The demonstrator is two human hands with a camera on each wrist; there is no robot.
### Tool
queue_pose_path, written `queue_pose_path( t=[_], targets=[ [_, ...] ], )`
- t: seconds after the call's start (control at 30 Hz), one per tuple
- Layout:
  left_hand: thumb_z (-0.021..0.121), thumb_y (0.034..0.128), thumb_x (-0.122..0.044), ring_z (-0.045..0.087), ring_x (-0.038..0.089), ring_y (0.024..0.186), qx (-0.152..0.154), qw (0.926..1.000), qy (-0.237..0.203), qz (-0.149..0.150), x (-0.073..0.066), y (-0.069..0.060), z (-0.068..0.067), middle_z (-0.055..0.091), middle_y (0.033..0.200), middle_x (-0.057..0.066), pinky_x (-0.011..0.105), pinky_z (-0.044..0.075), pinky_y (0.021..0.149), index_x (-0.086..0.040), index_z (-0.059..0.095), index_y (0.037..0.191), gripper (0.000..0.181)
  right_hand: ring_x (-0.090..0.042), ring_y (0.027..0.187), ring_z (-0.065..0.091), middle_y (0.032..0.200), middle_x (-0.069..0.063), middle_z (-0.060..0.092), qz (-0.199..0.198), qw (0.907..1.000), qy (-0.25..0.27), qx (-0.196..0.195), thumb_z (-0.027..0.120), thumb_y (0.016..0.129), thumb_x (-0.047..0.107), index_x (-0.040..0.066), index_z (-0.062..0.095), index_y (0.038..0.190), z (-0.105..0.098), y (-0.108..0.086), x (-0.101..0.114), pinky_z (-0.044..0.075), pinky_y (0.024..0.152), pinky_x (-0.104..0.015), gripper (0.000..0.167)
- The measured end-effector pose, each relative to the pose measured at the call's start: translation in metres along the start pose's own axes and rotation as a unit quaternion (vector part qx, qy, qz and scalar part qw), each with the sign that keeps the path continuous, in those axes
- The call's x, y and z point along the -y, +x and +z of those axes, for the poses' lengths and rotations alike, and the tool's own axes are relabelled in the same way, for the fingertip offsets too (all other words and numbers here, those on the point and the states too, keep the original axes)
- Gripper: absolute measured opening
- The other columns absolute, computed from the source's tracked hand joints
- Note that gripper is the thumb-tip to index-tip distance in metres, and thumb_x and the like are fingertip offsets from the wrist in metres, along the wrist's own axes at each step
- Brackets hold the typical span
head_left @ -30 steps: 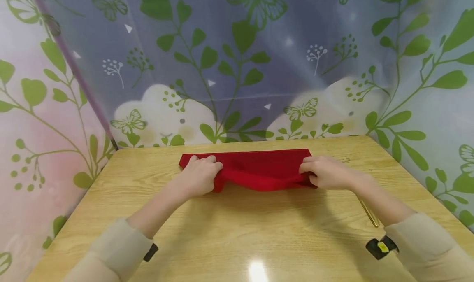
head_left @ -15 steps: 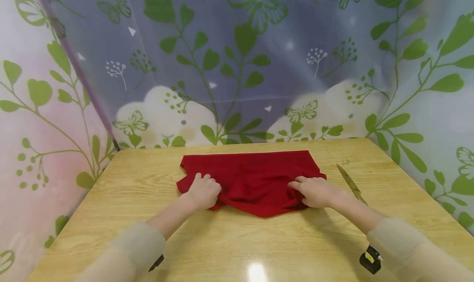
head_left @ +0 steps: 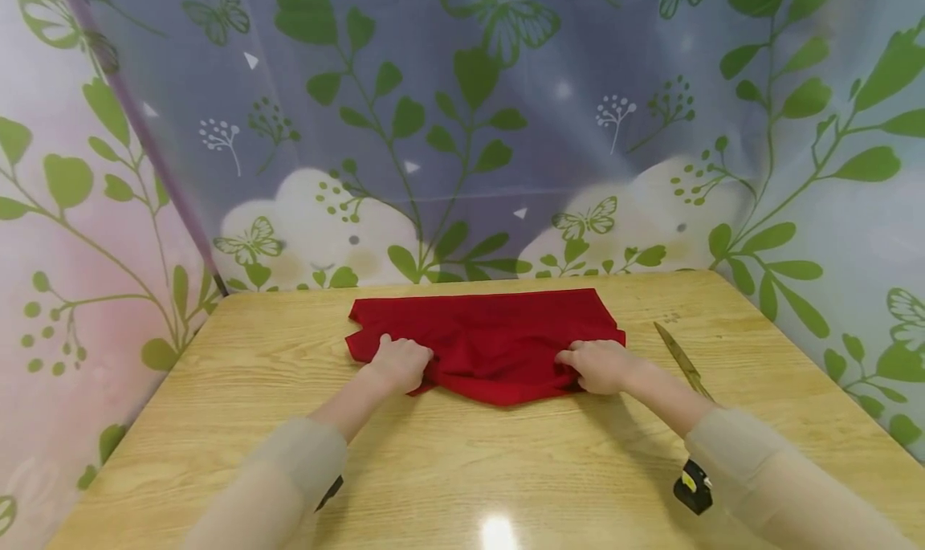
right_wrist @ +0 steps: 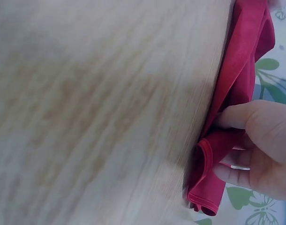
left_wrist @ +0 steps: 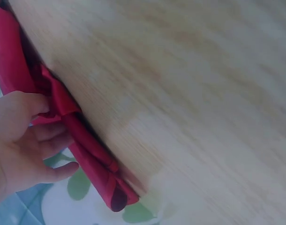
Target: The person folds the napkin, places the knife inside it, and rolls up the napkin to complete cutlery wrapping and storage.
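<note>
A folded red cloth [head_left: 477,313] with stitched hems lies near the back of the wooden table, its front edge bunched. My left hand [head_left: 400,364] pinches that edge left of the middle; in the left wrist view, the thumb and fingers of the left hand [left_wrist: 28,136] hold a fold of the red cloth [left_wrist: 89,145]. On the other side, my right hand [head_left: 598,365] grips the edge too. In the right wrist view, the thumb of the right hand [right_wrist: 262,145] lies over the red cloth [right_wrist: 239,61], with its fingers behind. Some fingertips are hidden in the folds.
A gold-coloured pointed thing [head_left: 679,353], like a blade, lies to the right of the cloth, partly behind my right sleeve [head_left: 730,446]. The wooden table [head_left: 448,470] meets a leaf-patterned curtain [head_left: 462,132] at its back and sides.
Both hands have come nearer to me and a little inward, drawing the front layer of the red cloth toward me. In the last half second they have shifted slightly back.
</note>
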State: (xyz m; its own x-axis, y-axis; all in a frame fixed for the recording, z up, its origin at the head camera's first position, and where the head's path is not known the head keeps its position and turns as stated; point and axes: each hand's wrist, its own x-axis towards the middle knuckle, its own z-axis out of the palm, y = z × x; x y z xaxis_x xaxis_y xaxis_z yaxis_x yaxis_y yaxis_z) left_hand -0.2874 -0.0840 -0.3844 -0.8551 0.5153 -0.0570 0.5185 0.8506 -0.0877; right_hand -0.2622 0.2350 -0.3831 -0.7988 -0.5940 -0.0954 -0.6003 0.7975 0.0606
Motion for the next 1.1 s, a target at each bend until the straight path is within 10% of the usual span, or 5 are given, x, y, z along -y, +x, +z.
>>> queue_pose_path(
  t=[0.73,1.1],
  targets=[
    [0.062,0.0852,-0.020,0.060,0.028,0.086,0.038,0.9964,0.031,-0.069,0.009,0.033,0.003,0.064,0.085,0.009,0.053,0.033,0.085,-0.011,0.063,0.077,0.012,-0.033,0.097,0.060,0.107,-0.015,0.059,0.049,0.9982,-0.034,0.003,0.060,0.081,0.002,0.007,0.060,0.116,0.003,0.033,-0.019,0.050,0.073,-0.046,0.035],
    [0.056,0.0769,-0.007,0.061,0.026,0.065,-0.089,0.9939,0.011,-0.064,0.026,0.026,-0.013,0.057,0.060,0.002,0.044,0.037,0.071,-0.013,0.053,0.061,0.018,-0.025,0.073,0.058,0.075,-0.004,0.054,0.051,0.9871,-0.059,-0.140,0.063,0.076,0.000,0.007,0.059,0.080,-0.001,0.024,-0.032,0.046,0.053,-0.036,0.010]
  ],
)
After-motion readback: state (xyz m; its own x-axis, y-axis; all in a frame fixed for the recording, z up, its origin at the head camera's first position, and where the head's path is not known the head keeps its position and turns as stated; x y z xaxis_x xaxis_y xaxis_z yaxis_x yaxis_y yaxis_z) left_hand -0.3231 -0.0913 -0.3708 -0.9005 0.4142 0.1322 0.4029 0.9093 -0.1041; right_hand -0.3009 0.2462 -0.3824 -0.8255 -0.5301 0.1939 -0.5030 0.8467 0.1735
